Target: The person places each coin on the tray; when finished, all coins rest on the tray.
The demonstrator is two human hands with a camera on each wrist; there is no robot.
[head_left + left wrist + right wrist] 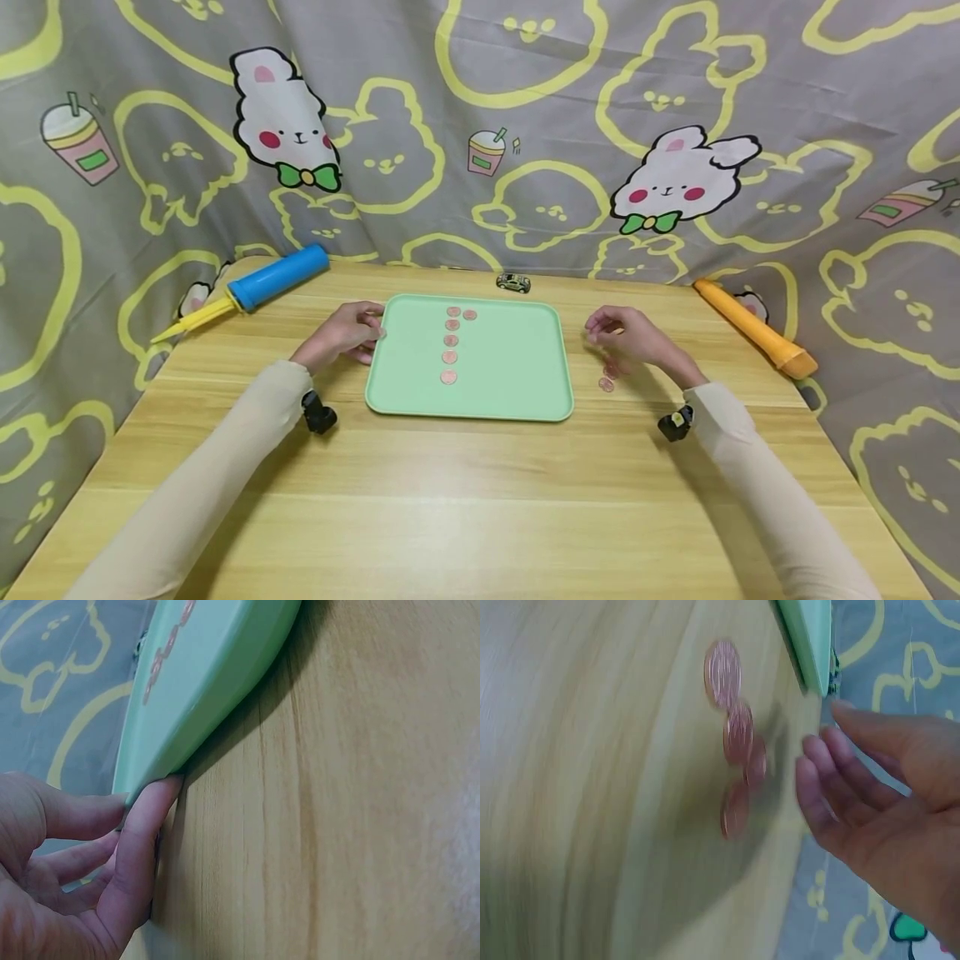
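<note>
A pale green tray [510, 367] lies on the wooden table, with several copper-coloured coins [450, 340] on it. Most form a column left of its middle; one sits beside the top coin. My left hand [347, 332] pinches the tray's left rim, thumb above and a finger underneath, as the left wrist view shows. To the right of the tray, my right hand [626, 333] hovers over the table with loosely bent fingers [847, 780]; I see nothing between them. Below it lie several more coins [722, 673], some overlapping, partly hidden by the hand in the head view.
A blue and yellow hand pump [277, 277] lies at the table's back left. Behind the tray stands a small toy car [513, 283]. An orange tapered stick-like object [753, 327] lies along the right edge. A patterned grey curtain [465, 225] borders the table's back and sides.
</note>
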